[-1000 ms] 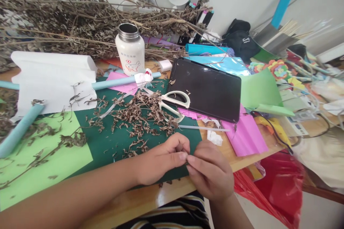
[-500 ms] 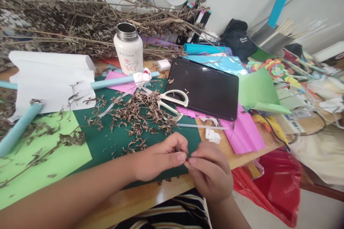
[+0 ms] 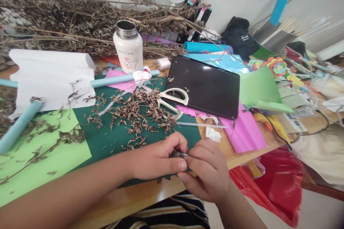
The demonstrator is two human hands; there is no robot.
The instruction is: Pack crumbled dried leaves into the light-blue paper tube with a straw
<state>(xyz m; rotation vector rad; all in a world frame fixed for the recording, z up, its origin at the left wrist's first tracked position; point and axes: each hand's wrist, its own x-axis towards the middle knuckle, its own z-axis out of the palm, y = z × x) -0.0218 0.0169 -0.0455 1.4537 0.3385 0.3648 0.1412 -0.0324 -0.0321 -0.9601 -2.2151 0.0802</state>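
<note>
My left hand [image 3: 163, 157] is closed around a small dark grey-brown bundle [image 3: 177, 154] with a pale bluish tip; most of it is hidden, so its kind is unclear. The fingers of my right hand [image 3: 209, 170] are bent together and pinch at that pale tip, touching the left fingertips. Just beyond lies a heap of dried leaves [image 3: 139, 111] on a dark green mat [image 3: 104, 136]. White-handled scissors [image 3: 174, 94] rest at the heap's right side, their blades partly covered by leaves.
Behind the leaves stands an uncapped white bottle [image 3: 128, 50]. A black tablet [image 3: 205, 87] lies to the right, by pink paper [image 3: 244, 132]. Dried branches [image 3: 72, 25] stretch along the wall. White paper [image 3: 51, 82] and light blue rolls [image 3: 20, 125] lie left; a red bag [image 3: 279, 179] hangs right.
My right hand has shifted slightly, its thumb now lower and its fingers at the bundle's tip. More of the dark bundle and its pale end shows between the hands.
</note>
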